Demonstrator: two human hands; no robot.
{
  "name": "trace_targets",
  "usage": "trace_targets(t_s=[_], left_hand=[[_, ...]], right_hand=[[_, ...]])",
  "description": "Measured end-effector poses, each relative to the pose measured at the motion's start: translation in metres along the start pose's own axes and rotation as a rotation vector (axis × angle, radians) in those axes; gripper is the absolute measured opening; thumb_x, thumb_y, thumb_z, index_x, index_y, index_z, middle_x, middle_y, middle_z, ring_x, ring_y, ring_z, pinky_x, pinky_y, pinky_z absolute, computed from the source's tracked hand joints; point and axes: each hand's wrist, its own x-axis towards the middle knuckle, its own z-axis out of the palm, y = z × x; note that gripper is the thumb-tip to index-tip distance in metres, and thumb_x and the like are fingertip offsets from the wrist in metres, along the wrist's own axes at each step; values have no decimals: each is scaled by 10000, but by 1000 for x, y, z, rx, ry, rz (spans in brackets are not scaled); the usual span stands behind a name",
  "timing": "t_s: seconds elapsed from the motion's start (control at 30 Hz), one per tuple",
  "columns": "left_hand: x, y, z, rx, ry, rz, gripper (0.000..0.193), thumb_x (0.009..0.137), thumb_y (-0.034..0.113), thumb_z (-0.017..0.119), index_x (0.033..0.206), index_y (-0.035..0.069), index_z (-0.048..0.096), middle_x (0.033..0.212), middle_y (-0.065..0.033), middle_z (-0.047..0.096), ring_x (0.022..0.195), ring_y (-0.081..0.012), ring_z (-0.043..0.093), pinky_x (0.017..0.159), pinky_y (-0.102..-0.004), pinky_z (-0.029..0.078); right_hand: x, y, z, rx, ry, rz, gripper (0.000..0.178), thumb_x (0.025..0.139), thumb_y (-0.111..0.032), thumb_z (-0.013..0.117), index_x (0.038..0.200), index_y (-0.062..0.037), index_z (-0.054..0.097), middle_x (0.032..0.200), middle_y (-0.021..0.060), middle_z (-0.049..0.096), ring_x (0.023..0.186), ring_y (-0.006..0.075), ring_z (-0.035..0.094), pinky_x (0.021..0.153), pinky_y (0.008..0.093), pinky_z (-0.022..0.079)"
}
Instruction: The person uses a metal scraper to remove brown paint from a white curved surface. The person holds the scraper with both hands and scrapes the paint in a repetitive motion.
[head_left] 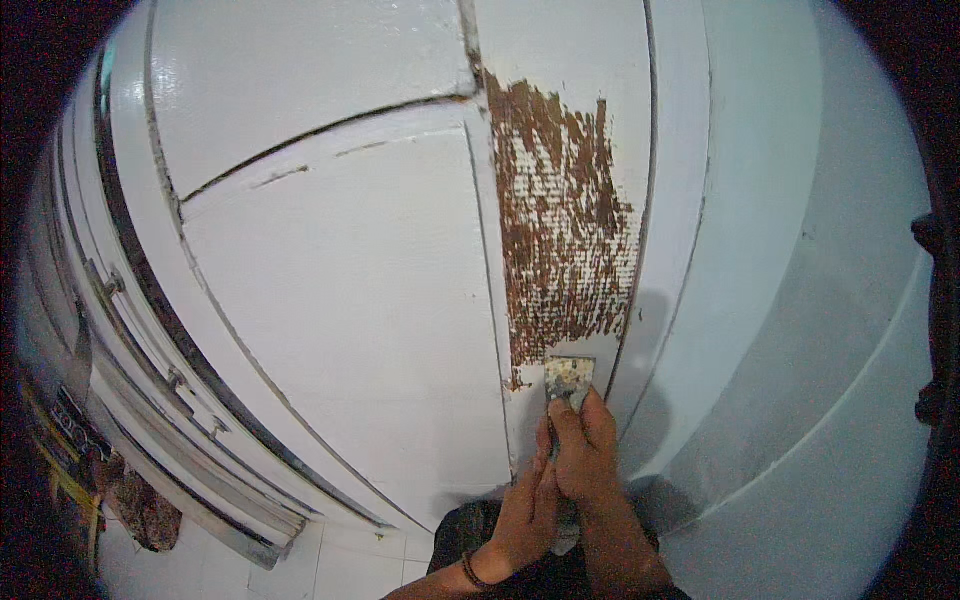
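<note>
A paint scraper [570, 374] with a flat, paint-flecked blade stands against the white door [330, 300], blade edge upward. It sits just below a rough patch of bare brown wood [565, 215] streaked with leftover white paint. My right hand [588, 452] is closed around the scraper's handle, with fingers and thumb close behind the blade. Lower down, my left hand [523, 508], with a dark bracelet at the wrist, is closed against the handle and touches my right hand. Most of the handle is hidden between the two hands.
Dark grooves and chipped edges run along the door's panels. To the right are the door frame [690, 190] and a pale wall [800, 400]. At the left stands another framed panel with metal fittings [175, 380]; a brown bundle [145, 505] lies by its foot on the tiled floor [345, 555].
</note>
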Motion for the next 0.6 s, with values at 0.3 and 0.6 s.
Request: trace_targets(t_s=[0.3,0.6], left_hand=[[4,6,-23,48,-331,-108,399,1097,311,467,1250,-52,525,1049,-255,674,831,-389,669,770,-488,527],[40,33,-77,620,149,597,636,893,212,714,1455,7,499,1499,-221,505,1426,-419,450,1185,-559,349]], right_hand=[[-14,32,-24,322,189,-52,116,1057,-135,515,1130,-56,559,787,45,602,551,140,550,454,287,463],[-148,197,-93,-269,126,321,262,1013,-166,607,1245,-52,569,1002,111,665,803,232,674,620,392,564]])
